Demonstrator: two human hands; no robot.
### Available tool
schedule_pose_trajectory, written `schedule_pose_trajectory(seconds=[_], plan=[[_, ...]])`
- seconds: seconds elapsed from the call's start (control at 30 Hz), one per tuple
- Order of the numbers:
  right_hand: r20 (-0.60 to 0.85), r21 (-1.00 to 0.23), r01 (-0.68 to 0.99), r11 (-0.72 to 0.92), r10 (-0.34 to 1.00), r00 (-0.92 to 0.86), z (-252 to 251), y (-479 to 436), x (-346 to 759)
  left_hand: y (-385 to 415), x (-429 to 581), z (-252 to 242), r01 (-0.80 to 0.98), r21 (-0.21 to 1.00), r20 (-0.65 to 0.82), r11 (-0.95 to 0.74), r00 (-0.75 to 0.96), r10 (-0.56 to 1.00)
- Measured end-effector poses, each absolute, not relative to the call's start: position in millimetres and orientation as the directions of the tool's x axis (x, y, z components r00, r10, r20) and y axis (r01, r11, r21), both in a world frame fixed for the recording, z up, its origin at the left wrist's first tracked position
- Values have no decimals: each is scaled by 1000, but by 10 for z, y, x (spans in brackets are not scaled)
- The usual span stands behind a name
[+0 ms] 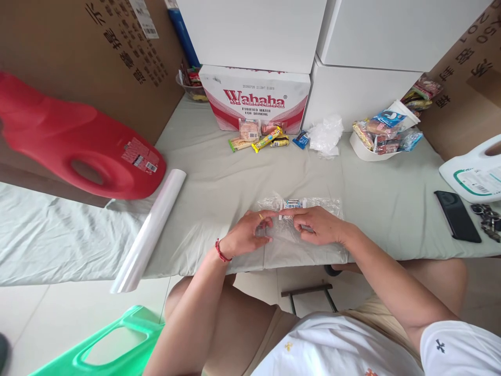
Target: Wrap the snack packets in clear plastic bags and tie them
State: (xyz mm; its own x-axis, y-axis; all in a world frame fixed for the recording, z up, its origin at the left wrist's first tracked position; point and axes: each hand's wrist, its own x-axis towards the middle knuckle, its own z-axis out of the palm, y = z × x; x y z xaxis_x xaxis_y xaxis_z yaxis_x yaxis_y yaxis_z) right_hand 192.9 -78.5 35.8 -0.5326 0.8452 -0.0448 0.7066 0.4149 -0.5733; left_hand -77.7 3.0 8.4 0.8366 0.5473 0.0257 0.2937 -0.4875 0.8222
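On the cloth in front of me lies a crumpled sheet of clear plastic film [324,209], with a small blue-and-white snack packet [293,203] at its middle. My left hand [250,232], with a ring and a red bracelet, is at the film's left part. Its index finger points at the packet's lower left corner, and its thumb stands apart. My right hand [319,224] lies over the film from the right, index finger stretched across the packet's lower edge, the other fingers loosely curled. The two index fingertips meet or nearly meet. Neither hand shows a thing gripped in it.
A roll of clear film [151,230] and a red jug [94,141] lie left. Several snacks [266,138] sit before a Wahaha carton [256,99], beside crumpled plastic [325,136]. Right are a snack-filled white bowl [366,151], phone [457,215], keys [487,216] and white jug [477,177].
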Motion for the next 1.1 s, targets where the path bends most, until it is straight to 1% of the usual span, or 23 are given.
schedule_pose_trajectory(seconds=[0.1,0.2,0.33,0.4,0.5,0.57,0.6,0.63,0.7,0.77,0.83,0.9,0.97,1.03,1.1], plan=[[54,-558,718,416,882,-469,309,-793,1898,74,-780,37,295,782,60,-548,840,539],[139,-531,771,352,933,-331,251,-793,1827,91,-767,26,243,776,110,-582,856,505],[96,-468,855,221,975,-200,189,-799,1656,79,-732,1,211,764,123,-609,880,459],[104,-518,845,137,990,-97,159,-796,1566,76,-725,-15,209,774,120,-598,878,463],[124,-647,761,-44,979,162,114,-758,1473,81,-728,-28,205,775,121,-597,880,459],[95,-675,723,-150,953,287,90,-711,1448,86,-730,-29,204,763,124,-613,885,449],[79,-676,715,-178,947,311,82,-689,1444,87,-730,-27,206,759,123,-617,886,448],[71,-681,709,-183,947,312,77,-671,1442,88,-730,-24,209,760,121,-616,885,450],[98,-710,692,-127,956,276,77,-660,1442,89,-731,-10,209,773,117,-599,881,458],[171,-740,673,-26,959,225,91,-686,1439,88,-739,13,194,797,118,-572,879,463],[249,-734,675,79,955,159,112,-738,1439,86,-756,42,178,820,125,-544,872,473],[320,-687,702,189,946,58,128,-796,1449,86,-780,71,173,834,126,-523,864,487],[370,-606,736,302,926,-75,125,-846,1466,89,-807,94,178,840,123,-512,857,501],[378,-516,763,389,903,-205,97,-888,1483,98,-832,111,175,845,127,-506,852,507],[345,-448,776,443,887,-307,48,-923,1486,114,-854,126,164,844,141,-510,851,506]])
